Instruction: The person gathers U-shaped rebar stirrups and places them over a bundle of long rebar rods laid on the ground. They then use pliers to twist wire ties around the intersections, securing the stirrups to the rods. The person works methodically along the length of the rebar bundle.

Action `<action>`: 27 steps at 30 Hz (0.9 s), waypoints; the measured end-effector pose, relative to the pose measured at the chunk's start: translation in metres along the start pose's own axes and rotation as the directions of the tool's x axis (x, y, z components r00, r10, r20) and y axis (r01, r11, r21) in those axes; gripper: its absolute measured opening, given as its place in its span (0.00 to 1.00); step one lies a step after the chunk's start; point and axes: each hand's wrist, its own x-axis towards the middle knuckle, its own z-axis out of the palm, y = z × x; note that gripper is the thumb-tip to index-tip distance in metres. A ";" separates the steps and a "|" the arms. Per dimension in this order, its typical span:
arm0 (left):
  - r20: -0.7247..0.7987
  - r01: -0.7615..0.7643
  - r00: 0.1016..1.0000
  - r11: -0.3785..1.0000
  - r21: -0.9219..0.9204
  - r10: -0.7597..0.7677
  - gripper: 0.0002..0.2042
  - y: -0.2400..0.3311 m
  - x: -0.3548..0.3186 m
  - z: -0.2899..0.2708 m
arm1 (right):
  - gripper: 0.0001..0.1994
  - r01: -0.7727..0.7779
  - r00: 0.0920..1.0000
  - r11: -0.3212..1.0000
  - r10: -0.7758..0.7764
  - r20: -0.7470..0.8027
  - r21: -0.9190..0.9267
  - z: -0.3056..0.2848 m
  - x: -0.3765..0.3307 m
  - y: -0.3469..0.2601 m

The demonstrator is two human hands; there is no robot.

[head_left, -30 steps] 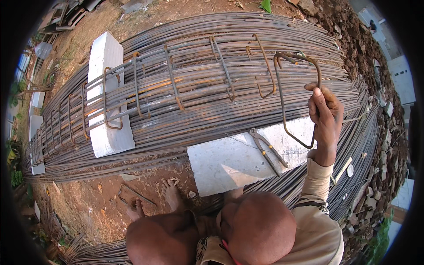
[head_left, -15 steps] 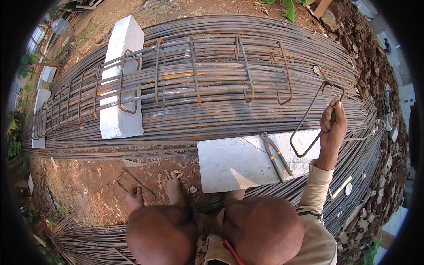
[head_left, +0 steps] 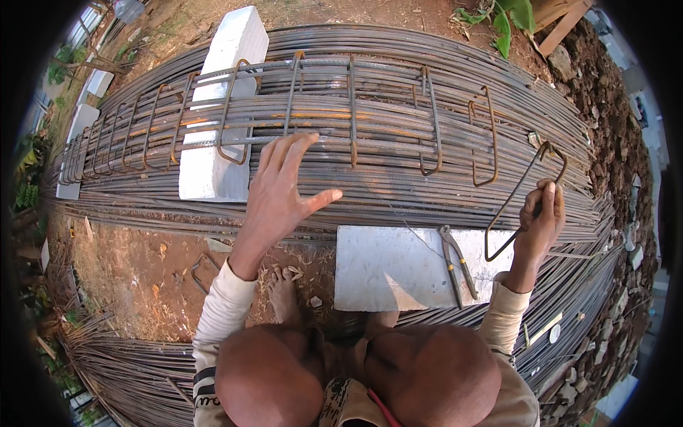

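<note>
My left hand [head_left: 279,191] reaches forward with fingers apart, holding nothing. Its fingertips overlap the near long bar of a rebar cage [head_left: 353,114], and I cannot tell whether they touch it. The cage has several rusty rectangular stirrups around ribbed bars. Off to the right, my right hand [head_left: 542,217] is closed on a bent steel stirrup [head_left: 513,191], raised beside the cage's right end. Between my hands and nearer my knees, pincers [head_left: 467,276] with yellow-marked handles lie on a white block [head_left: 377,263].
A dense layer of steel bars [head_left: 313,188] lies under the cage. Another white block [head_left: 213,171] stands across the bars beneath it. One loose stirrup [head_left: 196,274] rests on the dirt near my left forearm. Rubble and soil [head_left: 612,121] border the right side.
My left hand has risen from beside the stirrup on the ground, up to the cage, with its fingers spread. My right hand still grips its stirrup. The view has shifted slightly.
</note>
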 end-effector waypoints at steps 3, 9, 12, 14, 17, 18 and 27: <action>-0.009 -0.030 0.999 0.983 0.181 0.032 0.31 -0.019 0.108 0.036 | 0.12 0.012 1.000 1.000 -0.012 0.019 -0.006 0.008 -0.009 -0.016; 0.167 0.254 0.939 0.935 0.249 -0.299 0.25 -0.031 0.184 0.092 | 0.12 0.027 1.000 0.999 -0.027 -0.006 0.017 -0.003 -0.023 -0.021; 0.067 0.288 0.950 0.940 0.184 -0.305 0.25 -0.034 0.185 0.111 | 0.12 0.049 0.999 0.998 -0.049 -0.023 -0.025 -0.013 -0.023 -0.019; 0.054 0.289 0.952 0.943 0.166 -0.301 0.25 -0.032 0.185 0.121 | 0.12 0.055 0.998 0.998 -0.055 -0.028 -0.013 -0.015 -0.020 -0.013; 0.113 0.330 0.931 0.932 0.150 -0.348 0.24 -0.018 0.187 0.120 | 0.12 0.044 0.999 0.999 -0.045 -0.023 -0.016 -0.018 -0.014 -0.006; 0.105 0.343 0.927 0.927 0.148 -0.360 0.23 -0.016 0.189 0.118 | 0.12 0.042 0.999 0.999 -0.042 -0.028 -0.010 -0.018 -0.013 -0.005; 0.109 0.321 0.930 0.921 0.222 -0.351 0.25 -0.023 0.191 0.118 | 0.12 0.022 0.999 1.000 -0.022 -0.048 0.018 -0.027 -0.007 -0.002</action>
